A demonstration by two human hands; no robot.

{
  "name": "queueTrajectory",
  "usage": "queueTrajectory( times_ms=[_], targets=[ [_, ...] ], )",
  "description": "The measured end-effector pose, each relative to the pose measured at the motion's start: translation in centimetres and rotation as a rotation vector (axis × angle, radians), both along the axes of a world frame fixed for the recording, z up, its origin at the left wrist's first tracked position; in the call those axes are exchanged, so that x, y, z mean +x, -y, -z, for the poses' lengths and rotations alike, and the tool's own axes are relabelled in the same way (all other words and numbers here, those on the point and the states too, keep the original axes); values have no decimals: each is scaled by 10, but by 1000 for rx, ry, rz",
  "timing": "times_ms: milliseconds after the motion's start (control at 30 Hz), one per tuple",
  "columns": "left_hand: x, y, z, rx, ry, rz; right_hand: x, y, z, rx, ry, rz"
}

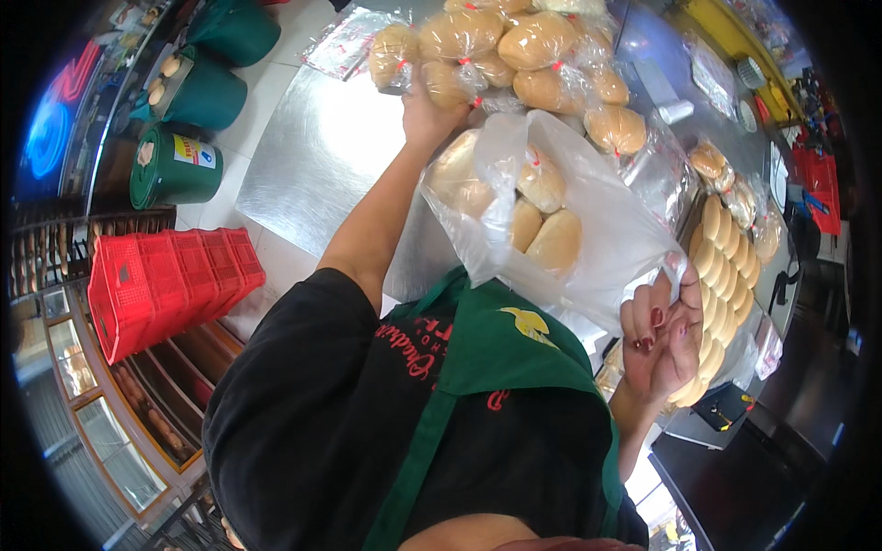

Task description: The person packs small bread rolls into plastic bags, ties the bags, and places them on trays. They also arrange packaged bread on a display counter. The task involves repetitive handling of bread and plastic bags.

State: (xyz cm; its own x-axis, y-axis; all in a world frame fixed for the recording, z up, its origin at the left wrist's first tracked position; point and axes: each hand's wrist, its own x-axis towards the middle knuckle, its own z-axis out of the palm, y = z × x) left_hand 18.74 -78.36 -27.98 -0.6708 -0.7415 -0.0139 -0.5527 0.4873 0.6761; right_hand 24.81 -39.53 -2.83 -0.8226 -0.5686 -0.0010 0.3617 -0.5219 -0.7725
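Observation:
My left hand point(432, 118) reaches to the near side of a pile of bread in clear bags tied with red. Its fingers are closed around a bagged bread roll point(445, 84) there; part of the grip is hidden. In front of my body a large whitish plastic carrier bag point(606, 234) hangs with its mouth held wide, and bagged bread rolls point(556, 241) lie inside. My right hand point(663, 335), its fingers curled, pinches the right edge of this carrier bag. More bagged bread point(537, 44) is heaped just beyond the carrier bag.
The steel table point(308, 147) extends to the left. A tray of bread rolls point(726, 275) lies at the right, with small bread bags point(712, 163) behind it. Red crates point(175, 275) and green bins point(179, 167) stand on the floor to the left.

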Motion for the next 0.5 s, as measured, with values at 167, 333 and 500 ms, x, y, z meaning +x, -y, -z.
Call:
queueTrajectory(
  times_ms=[167,333,500],
  targets=[
    [57,8,-31,1063,-694,87,0,-4,2,-52,6,6],
    [99,29,-122,1630,-1081,704,-4,13,-4,-79,-38,-60],
    [47,-45,-181,1497,-1332,1327,-4,35,-8,-296,24,-149]
  ],
)
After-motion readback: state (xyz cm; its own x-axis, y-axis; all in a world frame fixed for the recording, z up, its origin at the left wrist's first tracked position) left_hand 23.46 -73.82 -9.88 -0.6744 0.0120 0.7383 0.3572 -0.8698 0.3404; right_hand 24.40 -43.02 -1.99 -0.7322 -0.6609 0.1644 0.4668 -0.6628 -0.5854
